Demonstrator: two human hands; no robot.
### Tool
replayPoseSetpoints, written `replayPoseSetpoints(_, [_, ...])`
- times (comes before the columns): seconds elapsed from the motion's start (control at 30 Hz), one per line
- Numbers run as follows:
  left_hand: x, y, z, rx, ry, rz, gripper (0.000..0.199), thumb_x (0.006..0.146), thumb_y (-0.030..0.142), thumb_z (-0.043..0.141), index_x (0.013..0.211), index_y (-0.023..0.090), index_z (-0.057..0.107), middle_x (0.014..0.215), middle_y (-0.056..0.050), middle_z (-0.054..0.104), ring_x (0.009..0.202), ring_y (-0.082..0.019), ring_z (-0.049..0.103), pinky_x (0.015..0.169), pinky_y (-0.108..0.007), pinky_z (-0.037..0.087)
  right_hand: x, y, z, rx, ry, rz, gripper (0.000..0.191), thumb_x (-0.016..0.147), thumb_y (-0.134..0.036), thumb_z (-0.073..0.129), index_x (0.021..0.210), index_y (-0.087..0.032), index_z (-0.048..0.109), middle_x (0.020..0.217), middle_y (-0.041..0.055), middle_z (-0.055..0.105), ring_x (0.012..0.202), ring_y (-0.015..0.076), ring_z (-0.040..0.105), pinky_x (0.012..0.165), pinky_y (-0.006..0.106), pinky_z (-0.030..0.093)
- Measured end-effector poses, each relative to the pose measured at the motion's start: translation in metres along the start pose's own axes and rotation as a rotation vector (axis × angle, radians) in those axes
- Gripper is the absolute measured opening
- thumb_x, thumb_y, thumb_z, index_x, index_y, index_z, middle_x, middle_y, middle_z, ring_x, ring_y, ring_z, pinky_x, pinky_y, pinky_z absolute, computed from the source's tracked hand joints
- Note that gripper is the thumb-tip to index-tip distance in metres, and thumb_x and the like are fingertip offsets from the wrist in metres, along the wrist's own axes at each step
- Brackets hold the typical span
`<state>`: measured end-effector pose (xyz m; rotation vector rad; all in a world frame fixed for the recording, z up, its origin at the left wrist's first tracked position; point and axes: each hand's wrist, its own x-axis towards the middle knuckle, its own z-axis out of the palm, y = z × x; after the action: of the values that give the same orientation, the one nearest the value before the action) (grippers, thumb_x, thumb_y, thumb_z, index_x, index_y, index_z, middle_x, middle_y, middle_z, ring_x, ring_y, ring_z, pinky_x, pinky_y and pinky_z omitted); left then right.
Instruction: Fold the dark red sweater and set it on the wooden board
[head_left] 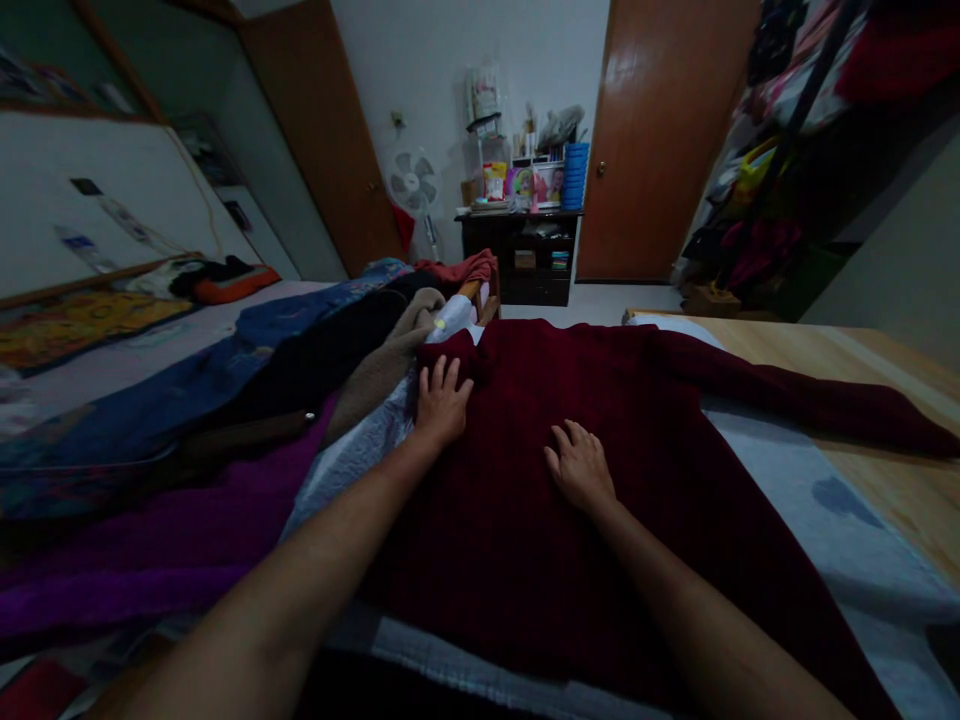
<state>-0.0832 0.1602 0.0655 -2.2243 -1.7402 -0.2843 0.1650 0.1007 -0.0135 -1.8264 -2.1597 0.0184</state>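
A dark red long-sleeved sweater (510, 520) lies spread out in front of me on a pale cloth (795, 490). One of its sleeves stretches out to the right over a wooden tabletop (847, 345). My left hand (444, 402) rests on the sweater's upper left part with the fingers spread. Nearer the middle of the garment, my right hand (580, 464) lies on the fabric, its fingers loosely apart. Neither hand grips anything that I can see.
To the left, purple (187, 520), blue and dark clothes lie on a bed. A standing fan (415, 182) and a dark cabinet (517, 260) holding many items stand at the far wall. Clothes hang at the upper right, beside a brown door (660, 150).
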Motion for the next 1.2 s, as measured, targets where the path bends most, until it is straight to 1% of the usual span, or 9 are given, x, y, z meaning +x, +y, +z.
replayPoseSetpoints(0.13, [0.035, -0.012, -0.005, 0.08, 0.036, -0.178, 0.083, 0.075, 0.033, 0.069, 0.147, 0.022, 0.027, 0.153, -0.017, 0.024, 0.138, -0.04, 0.023, 0.107, -0.054, 0.029, 0.001, 0.0, 0.0, -0.004, 0.019, 0.004, 0.049, 0.094, -0.041, 0.037, 0.134, -0.016, 0.05, 0.142, 0.015, 0.044, 0.131, 0.0291, 0.037, 0.109, 0.045, 0.023])
replayPoseSetpoints(0.23, [0.057, -0.016, -0.006, 0.069, -0.081, -0.305, 0.099, 0.073, 0.036, 0.073, 0.15, 0.023, 0.012, 0.151, -0.022, 0.025, 0.126, -0.042, 0.041, 0.093, -0.05, 0.043, 0.002, -0.001, 0.001, -0.009, 0.037, 0.0, 0.048, 0.094, -0.04, 0.037, 0.134, -0.016, 0.05, 0.141, 0.0149, 0.045, 0.131, 0.0289, 0.038, 0.109, 0.045, 0.024])
replayPoseSetpoints(0.4, [0.084, -0.027, -0.012, 0.006, -0.311, -0.371, 0.058, 0.078, 0.025, 0.065, 0.133, 0.018, 0.046, 0.109, -0.015, 0.065, 0.096, -0.031, 0.063, 0.079, -0.038, 0.048, 0.002, 0.0, 0.002, -0.005, 0.04, 0.005, 0.048, 0.094, -0.041, 0.038, 0.133, -0.016, 0.051, 0.14, 0.015, 0.046, 0.13, 0.0293, 0.038, 0.108, 0.045, 0.025])
replayPoseSetpoints(0.53, [0.1, -0.04, -0.032, 0.013, -0.189, -0.366, 0.034, 0.086, 0.029, 0.054, 0.118, 0.018, 0.057, 0.107, -0.012, 0.063, 0.095, -0.027, 0.061, 0.076, -0.036, 0.047, 0.002, 0.0, 0.002, -0.005, 0.049, 0.001, 0.048, 0.094, -0.04, 0.038, 0.133, -0.015, 0.051, 0.14, 0.0151, 0.046, 0.13, 0.0292, 0.038, 0.108, 0.045, 0.024])
replayPoseSetpoints(0.7, [0.102, -0.054, -0.045, 0.139, 0.216, -0.181, 0.03, 0.095, 0.02, 0.033, 0.112, 0.014, 0.056, 0.112, -0.013, 0.056, 0.106, -0.027, 0.048, 0.089, -0.044, 0.037, 0.001, 0.0, 0.001, 0.003, 0.035, 0.009, 0.049, 0.094, -0.041, 0.038, 0.134, -0.015, 0.05, 0.142, 0.015, 0.044, 0.131, 0.0289, 0.037, 0.109, 0.045, 0.024])
replayPoseSetpoints(0.93, [0.089, -0.038, -0.015, 0.117, 0.169, 0.084, 0.037, 0.094, 0.011, 0.029, 0.124, 0.016, 0.05, 0.13, -0.015, 0.048, 0.12, -0.028, 0.037, 0.097, -0.048, 0.028, 0.001, 0.0, 0.001, 0.006, 0.033, 0.015, 0.048, 0.094, -0.041, 0.038, 0.134, -0.016, 0.05, 0.142, 0.0147, 0.045, 0.131, 0.0283, 0.038, 0.109, 0.045, 0.024])
replayPoseSetpoints(1.03, [0.075, -0.012, 0.008, 0.068, 0.062, 0.356, 0.038, 0.093, 0.016, 0.039, 0.125, 0.033, 0.051, 0.131, -0.002, 0.052, 0.121, -0.019, 0.041, 0.101, -0.036, 0.03, 0.002, 0.001, 0.003, 0.002, 0.03, 0.01, 0.048, 0.094, -0.04, 0.038, 0.134, -0.016, 0.05, 0.141, 0.0149, 0.045, 0.132, 0.0285, 0.037, 0.109, 0.045, 0.024])
replayPoseSetpoints(1.1, [0.064, -0.002, 0.026, -0.007, -0.2, 0.647, 0.033, 0.092, 0.021, 0.043, 0.118, 0.032, 0.058, 0.115, -0.004, 0.063, 0.112, -0.019, 0.051, 0.099, -0.035, 0.033, 0.002, 0.001, 0.004, -0.001, 0.031, 0.006, 0.048, 0.094, -0.04, 0.037, 0.134, -0.016, 0.05, 0.141, 0.0151, 0.045, 0.132, 0.0286, 0.037, 0.109, 0.046, 0.024])
replayPoseSetpoints(1.2, [0.052, -0.01, 0.045, 0.041, -0.371, 0.451, 0.031, 0.09, 0.018, 0.046, 0.115, 0.029, 0.062, 0.108, -0.005, 0.066, 0.112, -0.02, 0.053, 0.108, -0.04, 0.027, 0.002, 0.001, 0.003, 0.0, 0.032, 0.006, 0.049, 0.094, -0.041, 0.036, 0.134, -0.016, 0.05, 0.142, 0.0149, 0.044, 0.132, 0.0285, 0.037, 0.109, 0.046, 0.024])
